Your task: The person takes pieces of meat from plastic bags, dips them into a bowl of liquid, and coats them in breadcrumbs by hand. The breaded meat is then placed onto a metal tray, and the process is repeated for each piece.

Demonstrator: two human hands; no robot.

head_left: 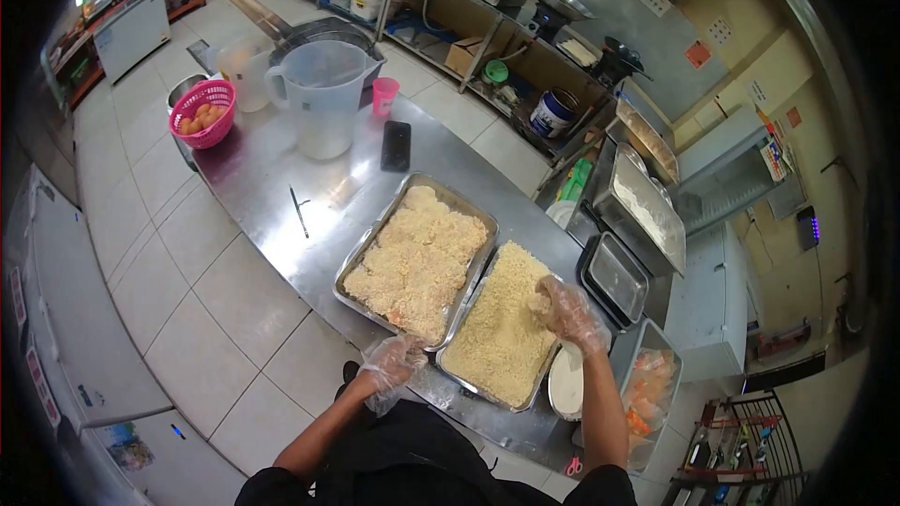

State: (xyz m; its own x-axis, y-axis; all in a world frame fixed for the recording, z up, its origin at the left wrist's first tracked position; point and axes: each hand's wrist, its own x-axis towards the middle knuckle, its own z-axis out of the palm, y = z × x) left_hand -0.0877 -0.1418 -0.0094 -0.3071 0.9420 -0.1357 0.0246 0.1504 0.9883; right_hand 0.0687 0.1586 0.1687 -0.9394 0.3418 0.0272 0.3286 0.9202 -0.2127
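A clear plastic glove covers my left hand (392,365), which is at the near corner of a metal tray (339,292) of crumb-coated pieces (412,262); its fingers are curled and whatever they hold is too small to make out. My right hand (570,314), also gloved, is over the right edge of a second metal tray (450,373) filled with pale crumbs (502,328). Its fingers are bent down at the crumbs, and what lies under them is hidden. A white bowl (565,384) of pale contents sits below my right hand.
Beyond the trays are a black phone (396,147), a pen (298,211), a large clear jug (323,98), a pink cup (384,96) and a pink basket (202,114) of eggs. At the right, a plastic bin (647,389) holds orange-and-white pieces, near stacked black trays (616,278).
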